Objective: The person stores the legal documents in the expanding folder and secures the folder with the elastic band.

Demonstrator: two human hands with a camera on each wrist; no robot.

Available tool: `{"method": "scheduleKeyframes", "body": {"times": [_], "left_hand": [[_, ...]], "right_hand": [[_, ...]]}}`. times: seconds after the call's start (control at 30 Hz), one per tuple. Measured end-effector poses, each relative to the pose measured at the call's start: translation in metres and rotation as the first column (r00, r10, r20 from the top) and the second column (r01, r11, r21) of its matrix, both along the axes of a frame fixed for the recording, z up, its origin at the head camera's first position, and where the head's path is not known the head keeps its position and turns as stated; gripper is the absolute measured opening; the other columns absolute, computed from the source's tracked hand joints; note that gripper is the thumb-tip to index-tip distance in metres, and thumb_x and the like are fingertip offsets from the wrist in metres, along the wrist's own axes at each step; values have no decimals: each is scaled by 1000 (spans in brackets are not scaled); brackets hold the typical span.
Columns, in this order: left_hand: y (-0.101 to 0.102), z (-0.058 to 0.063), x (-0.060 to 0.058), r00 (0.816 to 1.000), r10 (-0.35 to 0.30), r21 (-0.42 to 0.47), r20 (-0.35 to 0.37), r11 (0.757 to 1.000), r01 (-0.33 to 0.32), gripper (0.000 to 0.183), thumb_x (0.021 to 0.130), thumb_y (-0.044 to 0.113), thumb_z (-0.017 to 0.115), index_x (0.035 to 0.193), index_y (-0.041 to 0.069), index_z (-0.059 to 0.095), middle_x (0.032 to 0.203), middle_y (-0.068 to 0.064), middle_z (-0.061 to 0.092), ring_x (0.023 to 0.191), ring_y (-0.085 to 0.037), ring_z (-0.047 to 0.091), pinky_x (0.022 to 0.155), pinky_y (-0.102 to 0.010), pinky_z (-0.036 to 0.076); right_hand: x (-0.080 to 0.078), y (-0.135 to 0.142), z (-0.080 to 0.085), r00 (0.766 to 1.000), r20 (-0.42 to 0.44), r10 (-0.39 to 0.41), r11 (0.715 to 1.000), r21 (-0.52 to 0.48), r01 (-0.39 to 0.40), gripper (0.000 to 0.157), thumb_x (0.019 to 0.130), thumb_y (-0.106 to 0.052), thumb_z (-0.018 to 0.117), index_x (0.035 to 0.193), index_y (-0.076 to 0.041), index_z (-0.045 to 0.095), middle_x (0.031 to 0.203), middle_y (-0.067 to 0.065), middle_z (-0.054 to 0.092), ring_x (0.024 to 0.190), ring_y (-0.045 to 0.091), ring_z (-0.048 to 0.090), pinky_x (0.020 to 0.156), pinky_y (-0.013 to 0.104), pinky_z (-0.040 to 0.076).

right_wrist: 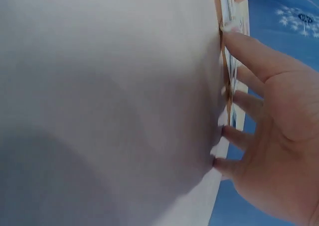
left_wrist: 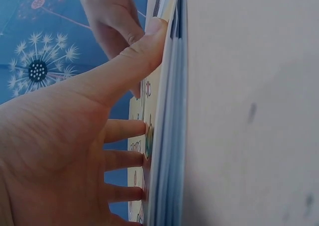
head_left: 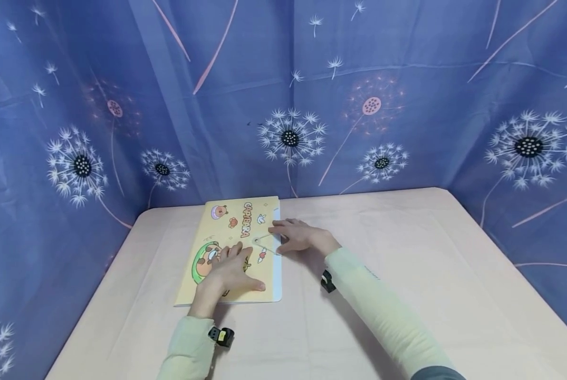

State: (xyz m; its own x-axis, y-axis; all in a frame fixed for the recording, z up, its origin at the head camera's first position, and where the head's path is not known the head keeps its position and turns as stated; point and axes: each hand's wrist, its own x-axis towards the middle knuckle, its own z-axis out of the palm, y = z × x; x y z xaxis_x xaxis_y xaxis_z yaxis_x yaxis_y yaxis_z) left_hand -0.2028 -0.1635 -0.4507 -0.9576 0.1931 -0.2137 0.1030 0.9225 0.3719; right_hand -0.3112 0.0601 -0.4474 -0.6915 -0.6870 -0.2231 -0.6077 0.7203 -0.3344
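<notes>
A yellow folder (head_left: 236, 216) with cartoon capybaras and the word CAPYBARA lies on the table, its pale blue-white edge on the right. My left hand (head_left: 229, 272) rests on its cover with fingers spread and the thumb out toward the right edge. At that right edge is my right hand (head_left: 298, 236), thumb and fingers apart, tips at the folder. Two thin pale lines, like a cord (head_left: 267, 247), run from a small round button (head_left: 256, 240) toward the right thumb and forefinger. Layered sheet edges (left_wrist: 172, 136) show in the left wrist view.
A pale cloth covers the table (head_left: 397, 253). Blue curtains with dandelion prints (head_left: 290, 105) stand around its back and sides. A small black device (head_left: 222, 336) sits at the left wrist and another (head_left: 328, 281) at the right.
</notes>
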Motion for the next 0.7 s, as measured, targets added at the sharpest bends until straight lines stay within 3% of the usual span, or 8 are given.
{"method": "scheduleKeyframes", "body": {"times": [0.47, 0.7], "left_hand": [[3, -2, 0, 1000, -4, -2, 10, 1000, 4, 109, 67, 63, 80, 155, 16, 36, 164, -17, 20, 148, -49, 15, 112, -74, 12], [0, 1, 0, 1000, -4, -10, 12, 1000, 5, 109, 68, 63, 79, 155, 16, 35, 164, -17, 20, 148, -50, 14, 111, -75, 13]], "right_hand": [[3, 14, -7, 998, 18, -58, 998, -17, 59, 73, 94, -48, 62, 157, -23, 33, 166, 3, 19, 153, 37, 12, 119, 64, 8], [4, 12, -10, 998, -32, -57, 997, -57, 55, 69, 94, -47, 61, 154, -22, 38, 164, 4, 24, 152, 37, 17, 119, 63, 12]]}}
